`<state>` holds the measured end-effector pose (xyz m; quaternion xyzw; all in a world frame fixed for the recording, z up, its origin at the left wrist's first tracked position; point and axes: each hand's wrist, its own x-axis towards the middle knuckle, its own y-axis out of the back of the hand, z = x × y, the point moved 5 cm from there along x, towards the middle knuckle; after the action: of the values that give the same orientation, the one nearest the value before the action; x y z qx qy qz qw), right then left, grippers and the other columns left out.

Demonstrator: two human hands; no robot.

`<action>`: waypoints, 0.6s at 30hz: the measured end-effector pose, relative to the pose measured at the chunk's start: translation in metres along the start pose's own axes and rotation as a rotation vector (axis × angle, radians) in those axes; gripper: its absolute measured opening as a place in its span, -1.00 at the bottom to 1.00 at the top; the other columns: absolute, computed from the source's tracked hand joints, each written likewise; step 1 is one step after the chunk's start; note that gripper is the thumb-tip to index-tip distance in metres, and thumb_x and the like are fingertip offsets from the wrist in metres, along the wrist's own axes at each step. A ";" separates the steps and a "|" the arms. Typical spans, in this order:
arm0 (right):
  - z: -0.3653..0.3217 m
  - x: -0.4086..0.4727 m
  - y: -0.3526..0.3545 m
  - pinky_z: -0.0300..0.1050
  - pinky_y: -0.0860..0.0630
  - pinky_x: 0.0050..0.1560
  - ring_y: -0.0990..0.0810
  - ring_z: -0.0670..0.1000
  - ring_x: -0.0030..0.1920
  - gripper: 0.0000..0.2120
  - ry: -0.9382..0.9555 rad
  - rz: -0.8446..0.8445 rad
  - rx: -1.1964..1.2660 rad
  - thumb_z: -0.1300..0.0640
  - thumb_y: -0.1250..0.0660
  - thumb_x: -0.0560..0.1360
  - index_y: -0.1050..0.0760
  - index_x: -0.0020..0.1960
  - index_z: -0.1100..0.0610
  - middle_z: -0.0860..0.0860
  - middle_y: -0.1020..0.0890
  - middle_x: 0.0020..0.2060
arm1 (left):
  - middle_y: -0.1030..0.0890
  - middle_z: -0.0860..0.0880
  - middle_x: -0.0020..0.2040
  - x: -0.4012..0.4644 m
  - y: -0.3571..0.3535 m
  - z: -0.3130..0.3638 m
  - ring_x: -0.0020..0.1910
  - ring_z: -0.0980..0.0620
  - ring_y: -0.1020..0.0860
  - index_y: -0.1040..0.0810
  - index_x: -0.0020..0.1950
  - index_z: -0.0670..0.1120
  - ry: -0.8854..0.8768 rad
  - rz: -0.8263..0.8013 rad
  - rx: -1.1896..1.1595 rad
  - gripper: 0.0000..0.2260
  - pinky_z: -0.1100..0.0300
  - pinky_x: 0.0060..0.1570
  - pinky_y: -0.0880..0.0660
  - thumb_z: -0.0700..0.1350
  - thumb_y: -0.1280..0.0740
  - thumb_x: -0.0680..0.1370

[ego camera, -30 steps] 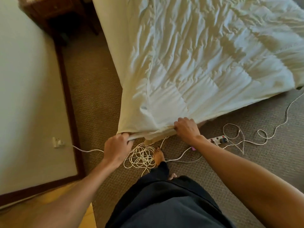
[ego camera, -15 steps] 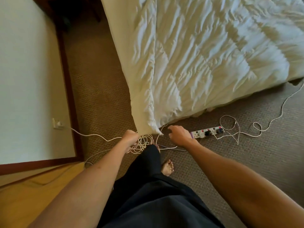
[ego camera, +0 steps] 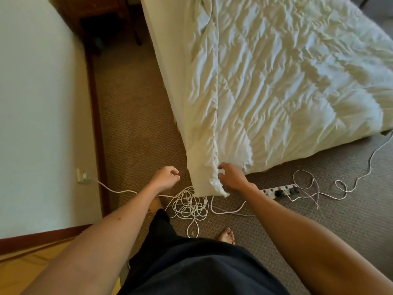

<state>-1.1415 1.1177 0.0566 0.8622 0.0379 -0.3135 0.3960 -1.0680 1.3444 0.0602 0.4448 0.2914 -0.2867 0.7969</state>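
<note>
Releasing duvet (ego camera: pixel 276 81) (left hand (ego camera: pixel 164 178) now free)

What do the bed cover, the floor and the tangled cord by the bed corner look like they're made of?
Bed cover: white woven fabric, probably cotton, matte, with quilted puckers and fine creases. Floor: brown low-pile carpet, with a ribbed, looped texture. Cord: thin white cable, seemingly plastic-sheathed, smooth, lying in springy loops.
</note>
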 end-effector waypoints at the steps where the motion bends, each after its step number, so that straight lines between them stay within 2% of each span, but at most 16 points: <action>1: -0.009 0.009 -0.001 -0.07 -0.43 0.18 -0.53 0.13 0.25 -0.61 -0.014 0.015 0.015 0.16 -0.23 0.57 -0.43 0.39 0.16 0.13 -0.52 0.32 | -0.57 -0.05 0.14 0.008 0.013 -0.003 0.12 -0.01 -0.53 -0.54 0.27 -0.06 -0.021 -0.003 0.015 -0.73 0.18 0.06 -0.43 -0.09 -0.31 0.57; 3: -0.033 0.030 0.000 -0.10 -0.39 0.21 -0.48 0.12 0.30 -0.63 -0.041 0.065 0.062 0.16 -0.24 0.59 -0.45 0.37 0.18 0.12 -0.51 0.34 | -0.55 -0.01 0.06 0.026 0.046 -0.010 0.06 0.00 -0.54 -0.55 0.24 -0.06 -0.068 -0.014 0.048 -0.75 0.20 0.00 -0.42 -0.09 -0.31 0.57; 6: -0.073 0.062 0.003 -0.10 -0.39 0.21 -0.51 0.11 0.27 -0.66 -0.106 0.176 0.152 0.13 -0.27 0.58 -0.48 0.34 0.18 0.12 -0.54 0.30 | -0.56 -0.01 0.00 0.056 0.105 -0.015 0.04 -0.01 -0.56 -0.58 0.19 -0.05 -0.144 -0.020 0.119 -0.79 0.23 -0.03 -0.41 -0.10 -0.32 0.57; 11: -0.132 0.099 0.010 -0.10 -0.36 0.27 -0.48 0.08 0.32 -0.67 -0.188 0.297 0.306 0.15 -0.28 0.57 -0.50 0.32 0.17 0.09 -0.54 0.30 | -0.61 -0.07 0.04 0.098 0.186 -0.011 -0.03 -0.01 -0.56 -0.58 0.17 -0.05 -0.237 -0.067 0.223 -0.80 0.21 -0.06 -0.42 -0.10 -0.32 0.57; 16: -0.157 0.134 0.023 -0.01 -0.42 0.30 -0.49 0.07 0.31 -0.68 -0.266 0.337 0.364 0.08 -0.27 0.57 -0.51 0.30 0.10 0.05 -0.54 0.30 | -0.58 -0.06 0.13 0.150 0.237 0.018 0.00 0.00 -0.55 -0.57 0.20 -0.03 -0.311 -0.104 0.313 -0.79 0.18 -0.02 -0.44 -0.08 -0.31 0.58; 18: -0.158 0.142 0.030 -0.03 -0.41 0.28 -0.48 0.08 0.32 -0.68 -0.285 0.350 0.385 0.09 -0.27 0.58 -0.51 0.31 0.11 0.07 -0.54 0.30 | -0.58 -0.08 0.18 0.163 0.244 0.030 0.05 -0.01 -0.54 -0.56 0.22 -0.03 -0.334 -0.123 0.353 -0.78 0.19 0.01 -0.41 -0.08 -0.31 0.58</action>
<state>-0.9376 1.1829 0.0724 0.8621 -0.2275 -0.3600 0.2746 -0.7786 1.3935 0.0880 0.5049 0.1275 -0.4506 0.7251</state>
